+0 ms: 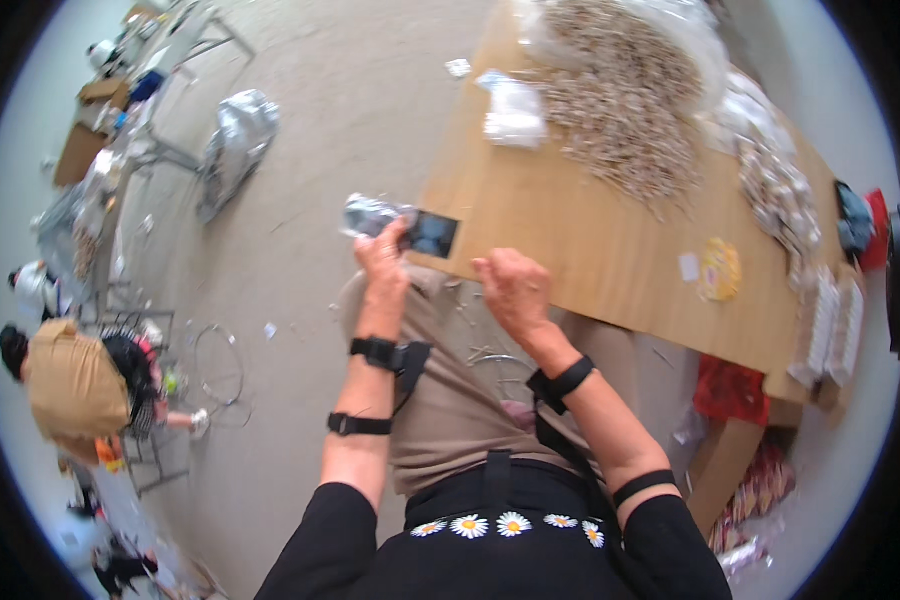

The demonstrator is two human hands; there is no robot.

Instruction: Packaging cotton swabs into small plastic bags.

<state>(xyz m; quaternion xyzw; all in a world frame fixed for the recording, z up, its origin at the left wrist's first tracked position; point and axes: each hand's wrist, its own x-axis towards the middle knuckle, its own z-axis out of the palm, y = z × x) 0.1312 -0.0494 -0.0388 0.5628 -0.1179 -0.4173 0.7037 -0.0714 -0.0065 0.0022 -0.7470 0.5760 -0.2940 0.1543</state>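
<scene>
My left hand (382, 255) is closed on a clear, crinkled plastic bag (367, 214), held just off the table's left corner. Beside those fingers, at that corner, is a dark flat rectangle (434, 235) with bluish round shapes on it; what it is, I cannot tell. My right hand (515, 290) is curled up at the near edge of the wooden table (590, 255). Its fingertips are turned under, so anything in them is hidden. Further up the table, a stack of clear plastic bags (515, 115) lies next to a big heap of small, thin beige pieces (635, 100).
Toward the right, the table carries a yellow packet (720, 270), a white card (689, 267) and long white boxes (828, 325). A red bag (732, 388) sits beneath it. At left, a silvery bag (240, 145) lies on the floor, and a person (80, 385) sits.
</scene>
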